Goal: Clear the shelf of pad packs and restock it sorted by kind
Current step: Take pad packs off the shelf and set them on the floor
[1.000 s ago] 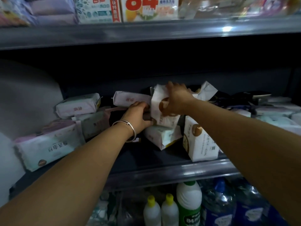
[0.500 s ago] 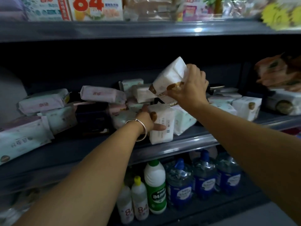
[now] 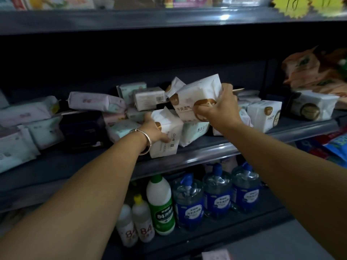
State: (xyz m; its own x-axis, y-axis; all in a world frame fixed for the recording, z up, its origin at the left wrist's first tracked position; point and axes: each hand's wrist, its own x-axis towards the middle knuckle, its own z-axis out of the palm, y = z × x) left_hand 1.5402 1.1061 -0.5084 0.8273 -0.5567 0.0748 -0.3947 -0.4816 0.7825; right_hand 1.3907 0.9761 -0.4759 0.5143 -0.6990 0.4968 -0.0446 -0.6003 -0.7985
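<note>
My right hand point(image 3: 218, 109) held a white pack point(image 3: 197, 96) lifted above the shelf point(image 3: 206, 151); my left hand point(image 3: 153, 131) gripped another white pack point(image 3: 167, 136) standing at its front edge. Best lifted straight, avoiding neighbouring packs.

White packs point(image 3: 197, 98) carry gold-brown emblems, others point(image 3: 95, 101) pale pink, bottles point(image 3: 216, 194) blue-labelled, shelf point(image 3: 206, 152) grey
</note>
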